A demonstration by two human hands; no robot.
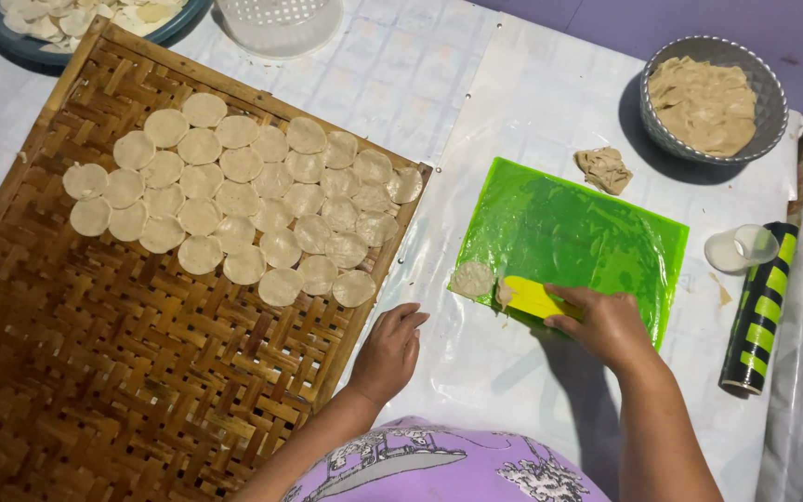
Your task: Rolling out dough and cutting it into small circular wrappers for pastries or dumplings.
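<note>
Head view looks down on two hands at work over a white plastic-covered tabletop (513, 372). Right hand (606, 323) is closed on a yellow scraper (536, 297), fingers curled over its top edge, with the blade lying flat on the near left corner of one green plastic sheet (587, 228). A single flattened dough disc (472, 277) sits on that same corner, just beside the scraper's left end. Left hand (388, 351) holds nothing; its fingers are loosely bent and rest at the right edge of one woven bamboo tray (141, 372). Roughly thirty-four pale discs (253, 200) lie in overlapping rows across the tray's upper half, reaching its right rim, while the lower half is bare weave. One small dough scrap (604, 169) lies just beyond the sheet's far edge, near one grey bowl of dough (713, 100). One small white cup (741, 248) and one black-and-green roll (760, 307) stand right of the sheet, close to the tabletop's right edge. Bare white covering shows between the tray and the sheet.
</note>
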